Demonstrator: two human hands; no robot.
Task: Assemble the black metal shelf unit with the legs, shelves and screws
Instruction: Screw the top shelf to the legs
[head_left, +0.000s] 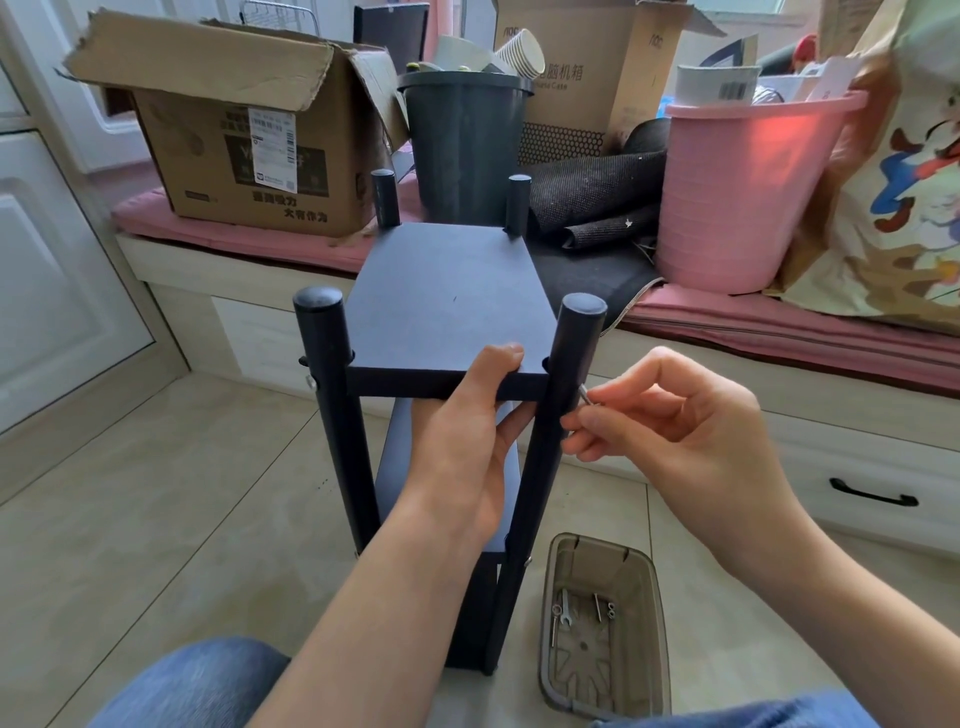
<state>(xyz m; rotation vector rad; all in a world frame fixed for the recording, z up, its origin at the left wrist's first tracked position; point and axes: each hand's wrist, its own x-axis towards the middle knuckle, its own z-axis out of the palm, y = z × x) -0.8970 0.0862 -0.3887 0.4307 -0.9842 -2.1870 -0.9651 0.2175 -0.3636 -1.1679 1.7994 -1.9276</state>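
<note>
The step in hand is judged to be the fastening of the top shelf (447, 296) to the near right leg (563, 384). The shelf's front edge is gripped by the left hand (467, 436), thumb on top and fingers curled beneath, so that it is kept level against the leg. A slim silver tool (586, 396) (probably a small hex key or screwdriver, though its tip is too small to be read) is pinched between thumb and forefinger of the right hand (675, 415) and is set against the outer side of that leg.

What the next move calls for, it is judged, is that the tool be seated squarely in the screw and turned, while the shelf is held firm.

The shelf unit (452, 415) stands upright on the tiled floor between the knees. It is matt black, with four round capped legs rising above the top shelf and lower shelves seen beneath. A screw head (310, 383) shows on the near left leg (332, 395). Spare hardware lies in a brown plastic tray (605, 686) on the floor nearby.
</note>
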